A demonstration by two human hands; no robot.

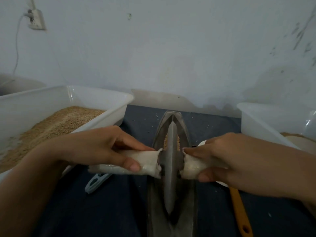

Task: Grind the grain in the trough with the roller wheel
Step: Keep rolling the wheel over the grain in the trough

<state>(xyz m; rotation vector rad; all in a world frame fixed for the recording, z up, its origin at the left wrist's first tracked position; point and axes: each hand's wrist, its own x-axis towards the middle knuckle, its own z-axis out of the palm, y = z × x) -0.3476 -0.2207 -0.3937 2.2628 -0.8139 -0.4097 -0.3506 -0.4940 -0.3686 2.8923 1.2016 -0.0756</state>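
Hands first, since they are nearest to me: my left hand (102,147) wraps its fingers and thumb round the left handle (130,165), and my right hand (227,158) grips the right handle (193,168) in the same way. Both handles look wrapped in pale cloth, which I judge gives a soft, non-slippery hold.

Between the hands, in the lower middle of the frame, the wheel (171,168) stands upright on its edge inside the trough (186,134). It looks like thick metal, so I expect it heavy and stiff; I would hold it only by the handles, close to the disc, and press evenly so it does not tip sideways.

A little beyond the wheel, grain (165,142) lies in the trough on both sides of the disc. It is loose and light, and I think it may jump out under a fast roll.

Further, at middle left, a white tub (95,98) holds more grain.
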